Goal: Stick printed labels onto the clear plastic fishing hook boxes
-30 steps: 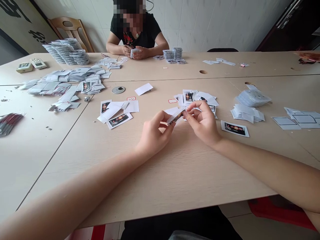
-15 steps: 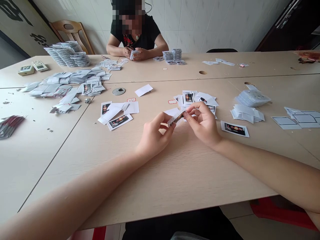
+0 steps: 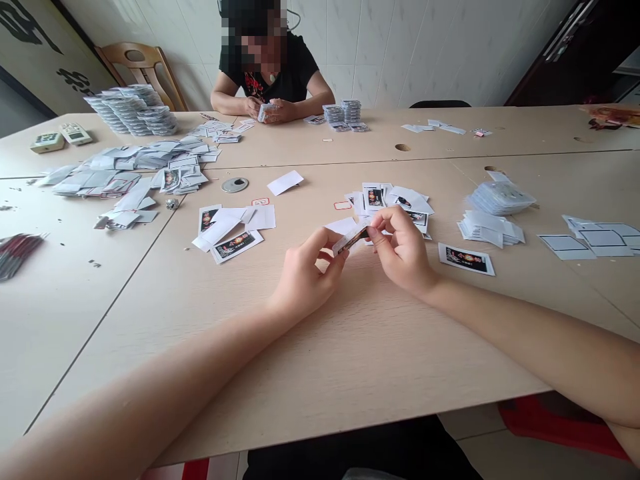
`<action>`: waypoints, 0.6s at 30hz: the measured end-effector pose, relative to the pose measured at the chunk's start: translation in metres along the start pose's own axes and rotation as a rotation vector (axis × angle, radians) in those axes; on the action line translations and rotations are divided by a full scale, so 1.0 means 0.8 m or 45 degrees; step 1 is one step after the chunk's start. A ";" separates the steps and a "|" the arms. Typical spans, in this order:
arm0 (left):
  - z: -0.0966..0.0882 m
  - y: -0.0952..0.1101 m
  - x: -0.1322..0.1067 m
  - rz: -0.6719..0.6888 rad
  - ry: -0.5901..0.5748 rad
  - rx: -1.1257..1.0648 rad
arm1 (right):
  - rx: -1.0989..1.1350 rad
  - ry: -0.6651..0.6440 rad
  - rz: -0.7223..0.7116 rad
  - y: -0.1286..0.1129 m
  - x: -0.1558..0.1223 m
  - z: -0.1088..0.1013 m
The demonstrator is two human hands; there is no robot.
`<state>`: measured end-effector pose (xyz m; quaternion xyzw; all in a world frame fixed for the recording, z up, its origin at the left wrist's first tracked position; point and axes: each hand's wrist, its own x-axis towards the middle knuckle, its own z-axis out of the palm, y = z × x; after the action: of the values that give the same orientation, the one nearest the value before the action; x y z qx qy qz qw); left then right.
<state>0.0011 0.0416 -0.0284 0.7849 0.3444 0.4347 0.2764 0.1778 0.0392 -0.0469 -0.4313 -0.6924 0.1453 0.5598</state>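
Left grip (image 3: 306,277), right grip (image 3: 403,252), both still pinching a printed packet (image 3: 351,239)

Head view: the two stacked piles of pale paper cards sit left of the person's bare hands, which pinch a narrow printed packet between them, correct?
No: the head view shows the two stacked piles of pale paper cards right of the left hand and right hand, not left. Those hands do pinch the narrow printed packet between them.
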 end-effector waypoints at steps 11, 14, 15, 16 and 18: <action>-0.001 0.003 -0.001 -0.009 0.004 0.045 | -0.085 -0.059 -0.114 0.002 0.000 0.000; -0.001 0.003 -0.001 0.000 0.004 0.035 | -0.065 -0.067 -0.136 0.004 0.000 0.000; -0.001 0.003 -0.001 0.003 0.006 0.033 | -0.054 -0.070 -0.141 0.005 0.001 0.000; -0.001 0.002 -0.001 0.006 0.008 0.033 | -0.042 -0.073 -0.145 0.006 0.001 0.000; 0.000 0.001 -0.002 0.013 0.011 0.036 | -0.021 -0.077 -0.153 0.007 0.001 -0.001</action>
<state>0.0006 0.0400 -0.0280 0.7885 0.3476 0.4348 0.2616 0.1807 0.0431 -0.0499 -0.3889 -0.7348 0.1187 0.5429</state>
